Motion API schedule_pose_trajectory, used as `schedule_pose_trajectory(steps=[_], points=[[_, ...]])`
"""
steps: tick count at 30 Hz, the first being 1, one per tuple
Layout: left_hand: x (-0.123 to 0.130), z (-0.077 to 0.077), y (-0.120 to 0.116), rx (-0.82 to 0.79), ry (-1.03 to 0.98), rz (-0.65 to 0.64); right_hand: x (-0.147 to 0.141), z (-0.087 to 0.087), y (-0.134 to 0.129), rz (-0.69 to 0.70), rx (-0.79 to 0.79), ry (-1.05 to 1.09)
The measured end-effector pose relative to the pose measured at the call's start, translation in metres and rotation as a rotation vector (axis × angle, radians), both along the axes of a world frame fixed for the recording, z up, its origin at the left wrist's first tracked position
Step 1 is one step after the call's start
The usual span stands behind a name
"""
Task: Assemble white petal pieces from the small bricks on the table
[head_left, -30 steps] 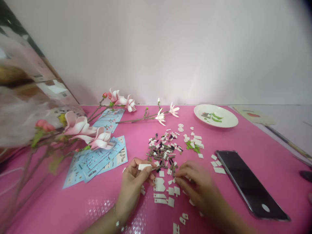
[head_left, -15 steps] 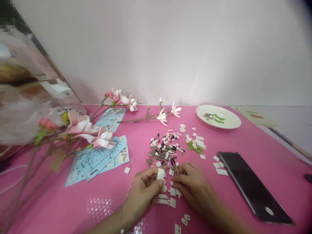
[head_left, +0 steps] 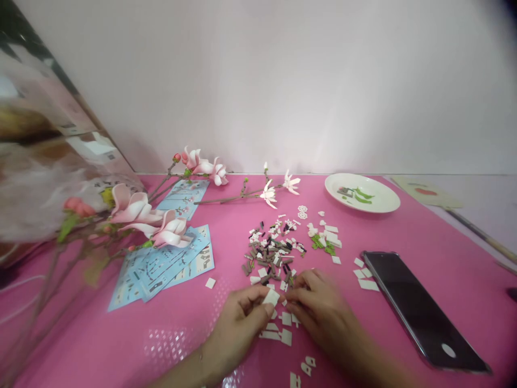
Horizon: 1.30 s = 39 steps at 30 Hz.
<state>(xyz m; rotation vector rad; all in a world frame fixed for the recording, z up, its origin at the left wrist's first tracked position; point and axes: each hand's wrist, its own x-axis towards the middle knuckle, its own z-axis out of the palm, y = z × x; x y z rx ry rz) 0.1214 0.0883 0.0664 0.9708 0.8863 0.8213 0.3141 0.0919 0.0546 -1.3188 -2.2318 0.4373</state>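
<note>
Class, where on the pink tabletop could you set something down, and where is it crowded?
Bare tabletop shows between the plate and the phone, and between the blue sheets and the pile of small pieces, save one white tile. It is crowded from that pile down between the left hand and right hand, and around the pink flowers.

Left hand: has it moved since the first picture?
Yes. The left hand has shifted rightward and a little lower in the view, farther from the blue sheets.
</note>
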Motion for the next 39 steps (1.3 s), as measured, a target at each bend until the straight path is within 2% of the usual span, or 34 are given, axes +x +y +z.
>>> schedule_pose_trajectory(steps=[10,15,20,23,29,34,39], points=[[0.002,0.0,0.001,0.013,0.027,-0.003,-0.004,0.0,0.0,-0.007,-0.022,-0.056],[0.002,-0.001,0.0,0.018,0.055,-0.004,-0.005,0.001,0.0,-0.057,-0.037,-0.088],[0.002,-0.002,0.0,0.014,0.067,0.009,-0.003,0.001,0.0,-0.069,-0.02,-0.053],[0.001,0.0,0.001,0.022,0.085,0.009,0.0,0.001,-0.001,-0.032,0.02,0.024],[0.001,0.008,0.001,0.039,0.124,-0.019,0.005,0.013,-0.003,0.134,0.197,0.159],[0.002,0.01,0.0,0.164,0.238,-0.121,0.003,0.019,-0.006,0.235,0.192,0.135],[0.003,0.005,-0.003,0.254,0.32,-0.165,0.001,0.018,-0.004,0.288,0.193,0.118]])
